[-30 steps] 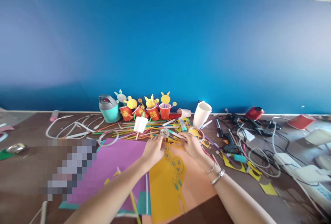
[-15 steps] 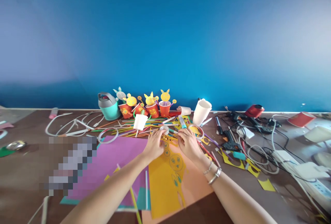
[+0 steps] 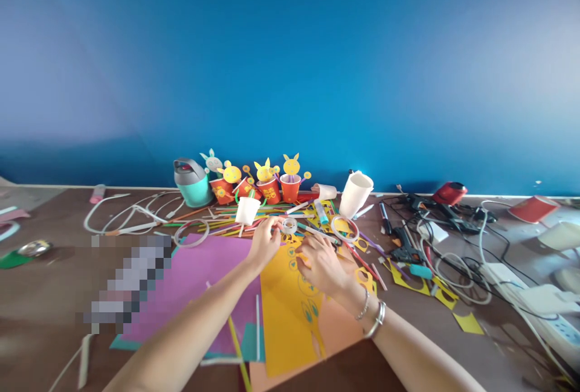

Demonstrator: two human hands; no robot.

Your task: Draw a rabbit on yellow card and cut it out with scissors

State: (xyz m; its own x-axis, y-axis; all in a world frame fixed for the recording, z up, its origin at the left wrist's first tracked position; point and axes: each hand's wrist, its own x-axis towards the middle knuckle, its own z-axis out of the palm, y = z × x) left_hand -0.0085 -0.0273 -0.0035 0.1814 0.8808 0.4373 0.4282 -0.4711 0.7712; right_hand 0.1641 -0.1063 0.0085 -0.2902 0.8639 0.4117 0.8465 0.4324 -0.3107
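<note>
My left hand [image 3: 264, 242] reaches forward with its fingertips pinched together right beside a small clear tape roll [image 3: 289, 224]; what they pinch is too small to make out. My right hand [image 3: 321, 263], with bracelets at the wrist, rests with curled fingers gripping the upper edge of a yellow paper sheet [image 3: 285, 319] that has drawn animal faces. This sheet lies over an orange sheet [image 3: 338, 328] and next to a purple sheet [image 3: 194, 283]. A second tape ring [image 3: 344, 228] lies just beyond my right hand.
Red paper cups with yellow animal faces [image 3: 269, 183], a teal jug [image 3: 193, 183] and a white cup [image 3: 356, 194] stand by the blue wall. Coloured straws [image 3: 226, 223] lie scattered. A glue gun [image 3: 403, 250], cables [image 3: 453, 259] and a power strip [image 3: 544, 310] crowd the right side.
My right hand has drawn back toward me and to the left onto the yellow sheet. My left hand has edged forward to the tape roll and its fingers have pinched.
</note>
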